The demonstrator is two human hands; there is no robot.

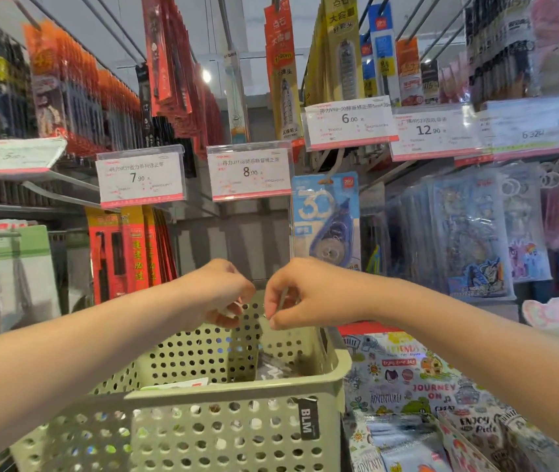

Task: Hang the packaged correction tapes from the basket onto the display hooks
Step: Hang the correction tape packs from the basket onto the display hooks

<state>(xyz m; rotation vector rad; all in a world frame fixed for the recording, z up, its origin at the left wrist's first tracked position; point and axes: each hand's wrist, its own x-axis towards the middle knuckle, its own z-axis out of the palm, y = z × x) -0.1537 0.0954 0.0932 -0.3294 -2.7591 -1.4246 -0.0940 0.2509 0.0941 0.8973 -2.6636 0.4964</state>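
Your left hand [218, 294] and right hand [300, 294] are both curled over the basket [237, 420], each pinching something thin and pale, too blurred to name; if it is clear wrapping, a sharp tug could tear it or let it slip. One blue correction tape pack [327, 219] hangs just above your right grip; the rest lie in the basket below both grips, mostly hidden.

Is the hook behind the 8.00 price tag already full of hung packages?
No: the space behind and below the 8.00 price tag shows bare back panel, while a blue correction tape pack hangs on the neighbouring hook.
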